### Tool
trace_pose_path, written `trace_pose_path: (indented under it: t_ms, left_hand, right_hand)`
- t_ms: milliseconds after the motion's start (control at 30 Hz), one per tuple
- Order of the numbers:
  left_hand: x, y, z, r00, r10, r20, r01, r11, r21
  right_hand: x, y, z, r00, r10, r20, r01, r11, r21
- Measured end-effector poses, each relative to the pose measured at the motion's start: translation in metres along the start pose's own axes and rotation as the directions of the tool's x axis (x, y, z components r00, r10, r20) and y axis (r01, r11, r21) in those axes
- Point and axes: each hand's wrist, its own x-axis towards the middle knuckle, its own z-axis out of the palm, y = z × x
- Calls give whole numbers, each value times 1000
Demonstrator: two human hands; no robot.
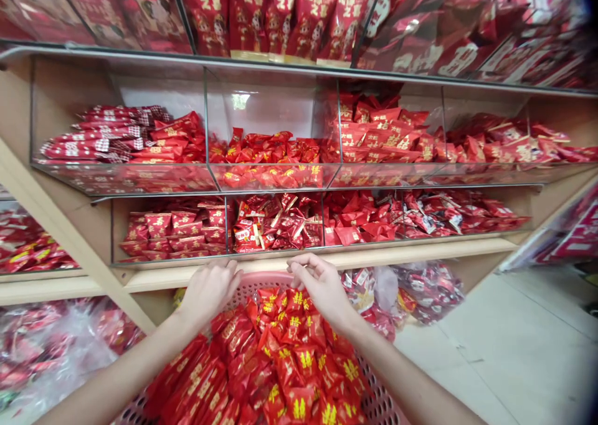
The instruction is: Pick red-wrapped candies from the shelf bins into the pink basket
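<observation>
A pink perforated plastic basket [268,280] sits in front of me, filled with red candy packets [299,350] printed with yellow characters; longer red packets [191,381] lie on its left side. My left hand [210,291] is at the basket's far left rim, by the shelf's wooden front edge. Its fingers are loosely bent, with the thumb apart and nothing visible in them. Over the far right rim is my right hand [320,288], fingers bent and apart, also with no packet showing. Whether either hand touches the rim or the wood is hard to tell.
Wooden shelving [411,253] with clear-walled bins of red-wrapped sweets [275,157] rises ahead. Below the bottom shelf, plastic bags of sweets [427,291] lie at right and more bags [60,350] at left. Pale floor tiles [504,344] show at lower right.
</observation>
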Motion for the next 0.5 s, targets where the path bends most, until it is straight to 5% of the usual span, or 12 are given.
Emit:
trace_pose_path:
  t_ms: [167,333,500]
  left_hand:
    - [-8,-6,23,983,-137,124,137,990,9]
    - [-13,-14,31,974,-109,198,134,984,-118]
    - [-15,-20,33,977,-119,175,153,969,-195]
  right_hand:
    - [1,3,1,1000,-10,18,10,1000,-4]
    - [2,8,5,999,-39,37,41,999,-36]
    - [7,-17,5,972,-211,105,229,950,-213]
